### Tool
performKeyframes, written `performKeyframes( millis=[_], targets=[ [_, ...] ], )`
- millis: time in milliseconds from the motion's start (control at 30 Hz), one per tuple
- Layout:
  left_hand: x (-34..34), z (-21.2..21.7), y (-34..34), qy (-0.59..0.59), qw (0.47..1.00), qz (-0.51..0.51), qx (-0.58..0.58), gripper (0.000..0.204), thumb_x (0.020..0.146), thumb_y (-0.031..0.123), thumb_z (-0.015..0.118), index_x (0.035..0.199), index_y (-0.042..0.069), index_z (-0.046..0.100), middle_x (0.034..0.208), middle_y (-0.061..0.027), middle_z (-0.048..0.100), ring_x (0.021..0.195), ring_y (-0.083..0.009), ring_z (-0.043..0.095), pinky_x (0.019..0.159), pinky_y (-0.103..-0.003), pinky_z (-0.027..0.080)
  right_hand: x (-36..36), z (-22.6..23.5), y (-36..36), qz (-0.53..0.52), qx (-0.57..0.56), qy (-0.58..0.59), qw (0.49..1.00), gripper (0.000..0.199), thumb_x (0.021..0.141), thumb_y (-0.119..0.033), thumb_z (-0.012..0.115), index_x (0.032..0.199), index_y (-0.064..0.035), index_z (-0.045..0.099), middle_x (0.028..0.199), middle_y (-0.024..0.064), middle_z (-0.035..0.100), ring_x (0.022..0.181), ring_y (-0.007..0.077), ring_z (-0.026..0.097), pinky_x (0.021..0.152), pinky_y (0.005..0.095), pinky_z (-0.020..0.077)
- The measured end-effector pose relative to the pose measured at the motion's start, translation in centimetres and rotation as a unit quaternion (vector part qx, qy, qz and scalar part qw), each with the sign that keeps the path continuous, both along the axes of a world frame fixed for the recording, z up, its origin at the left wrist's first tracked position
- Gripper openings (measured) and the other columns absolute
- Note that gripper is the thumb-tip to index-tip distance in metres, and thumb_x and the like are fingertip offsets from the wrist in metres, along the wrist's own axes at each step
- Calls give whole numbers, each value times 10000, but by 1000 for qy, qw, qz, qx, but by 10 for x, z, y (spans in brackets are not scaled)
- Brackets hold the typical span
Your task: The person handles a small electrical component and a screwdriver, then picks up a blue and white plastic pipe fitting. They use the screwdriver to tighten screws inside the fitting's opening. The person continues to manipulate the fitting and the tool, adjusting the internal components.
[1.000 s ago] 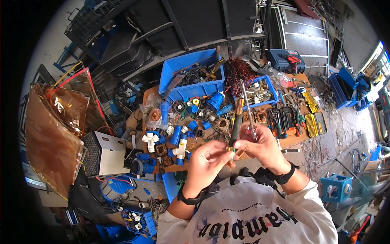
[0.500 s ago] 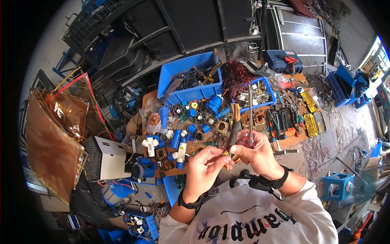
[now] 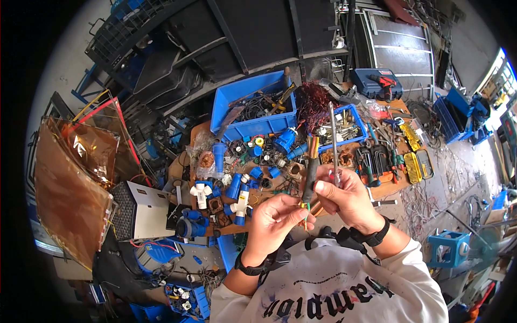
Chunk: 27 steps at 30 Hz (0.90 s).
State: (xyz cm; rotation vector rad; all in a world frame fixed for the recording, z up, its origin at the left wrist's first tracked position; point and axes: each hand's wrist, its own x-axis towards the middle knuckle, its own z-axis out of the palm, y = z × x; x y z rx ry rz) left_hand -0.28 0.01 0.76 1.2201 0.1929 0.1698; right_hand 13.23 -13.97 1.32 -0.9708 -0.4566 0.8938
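Above the near edge of a cluttered wooden workbench [image 3: 388, 188], both hands meet in the middle of the view around a short length of thick black sheathed cable [image 3: 309, 180] with coloured cores showing at each end. The left hand [image 3: 272, 220] is closed in a pinch on the cable's lower end, thumb and forefinger gripping where yellow and green cores poke out. The right hand [image 3: 347, 196] is wrapped around the handle of a long thin metal-shafted screwdriver [image 3: 334, 140], whose shaft points up and away, while its fingers also brace the cable beside the left hand. Compared with a second ago, the cable stands more upright and shows more of its length; the left hand has slid down to its very tip, and both hands have drawn slightly nearer to the body. That suggests the grip has been reset onto the exposed cores, though whether any core is being separated is too small to tell. Behind the hands, on the bench, lie scattered blue and white plastic plug and socket parts [image 3: 239, 196]. Farther off sits a large blue plastic bin [image 3: 226, 105] holding tangled wires and tools, a smaller blue tray [image 3: 358, 116] of metal parts to its right, and a bundle of reddish copper wire [image 3: 312, 105] between them.
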Motion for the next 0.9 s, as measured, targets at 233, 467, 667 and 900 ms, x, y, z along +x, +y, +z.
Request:
performKeyframes(
  millis=[233, 467, 667, 900],
  targets=[
    [1, 1, 3, -12, 999, -45, 16, 123, 963, 31, 630, 1041, -51, 584, 936, -132, 712, 840, -167, 698, 760, -278, 554, 9, 8, -6, 51, -17, -5, 999, 221, 933, -105, 669, 1123, 4, 648, 1005, 102, 724, 481, 18, 390, 423, 181, 296],
    [0, 0, 5, -13, 997, 22, 74, 289, 925, 27, 683, 1182, -42, 569, 1089, -116, 697, 982, -164, 688, 895, -290, 540, 6, 13, -7, 47, -31, -1, 998, 147, 934, -128, 678, 1033, -23, 653, 916, 74, 709, 485, 14, 430, 416, 179, 315],
    [5, 6, -1, -25, 972, 64, 223, 319, 832, -1, 775, 1106, -18, 613, 981, -76, 700, 883, -144, 692, 806, -282, 549, 5, 6, -7, 41, -21, -25, 999, 88, 905, -99, 723, 900, -61, 644, 763, -19, 656, 494, 1, 429, 415, 190, 314],
    [5, 5, -9, -2, 966, 69, 249, 251, 848, 14, 768, 1057, -49, 642, 908, -88, 716, 814, -123, 684, 725, -268, 552, -1, 6, -5, 25, -62, -76, 995, 173, 849, -57, 785, 922, -69, 629, 717, -90, 565, 630, -17, 433, 514, 181, 300]
  ],
)
